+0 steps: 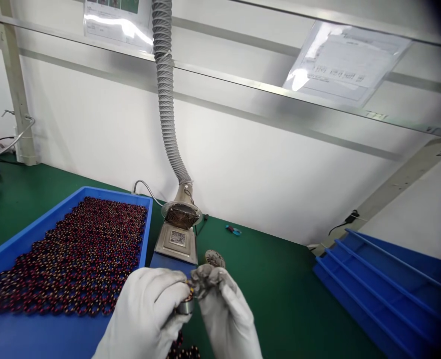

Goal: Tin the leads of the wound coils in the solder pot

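Both hands wear white gloves and meet at the lower middle of the head view. My left hand (145, 309) is closed on a small metal ring-shaped part (185, 306) with orange and dark bits at its top. Close beside it, my right hand (222, 304) has its grey-stained fingertips bent together near the part's upper edge. Whatever those fingertips pinch is hidden. Just behind them is a round, grey, mottled disc or dish (215, 258). More dark ring parts (183, 352) lie below the left hand, partly covered by it.
A blue tray (148, 234) on the left holds rows of dark rings (93, 249) with red and gold marks. Ahead stands a metal box (175, 242) under a grey hose (164, 89). Blue-handled cutters (233, 230) lie behind; stacked blue trays (377, 284) stand right.
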A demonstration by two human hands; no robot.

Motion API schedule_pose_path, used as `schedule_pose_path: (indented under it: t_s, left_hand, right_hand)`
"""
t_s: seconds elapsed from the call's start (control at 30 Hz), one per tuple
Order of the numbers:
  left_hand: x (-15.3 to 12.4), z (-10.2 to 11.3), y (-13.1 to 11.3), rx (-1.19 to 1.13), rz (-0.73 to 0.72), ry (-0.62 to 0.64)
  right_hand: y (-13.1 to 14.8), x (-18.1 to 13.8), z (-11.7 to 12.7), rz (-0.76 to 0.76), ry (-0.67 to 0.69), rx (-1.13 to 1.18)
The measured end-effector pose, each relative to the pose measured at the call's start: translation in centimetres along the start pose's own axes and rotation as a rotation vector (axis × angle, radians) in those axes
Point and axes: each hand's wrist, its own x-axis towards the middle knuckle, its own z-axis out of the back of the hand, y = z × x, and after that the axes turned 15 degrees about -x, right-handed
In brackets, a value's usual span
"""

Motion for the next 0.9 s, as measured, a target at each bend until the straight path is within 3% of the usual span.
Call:
schedule_pose_path:
  t_s: [0.1,0.2,0.33,0.6,0.73,0.9]
  left_hand:
    - [0.0,0.2,0.0,0.05,-0.003,-0.014]
    - [-0.1,0.3,0.1,0.098,-0.008,-0.053]
    - [-0.5,0.2,0.1,0.12,0.023,-0.083]
    - [-0.6,0.9,0.5,-0.267,0.23,0.07]
    - [-0.5,1.0,1.0,-0.497,0.262,-0.05]
    - [-0.9,1.1,1.0,-0.744,0.589,-0.329]
  right_hand:
    - [0.2,-0.4,0.5,-0.017,-0.089,-0.077]
    - [-0.5,-0.6,-0.2,-0.055,0.028,-0.178]
    - [-2.3,-0.8,-1.2,-0.139,0.175,-0.093]
    - [-5.3,0.0,-0.1,-0.203,0.259,0.036]
    - [-5.9,1.0,0.0,-0.207,0.333,0.014]
    - [-4.4,0.9,0.7,-0.263,0.39,-0.04]
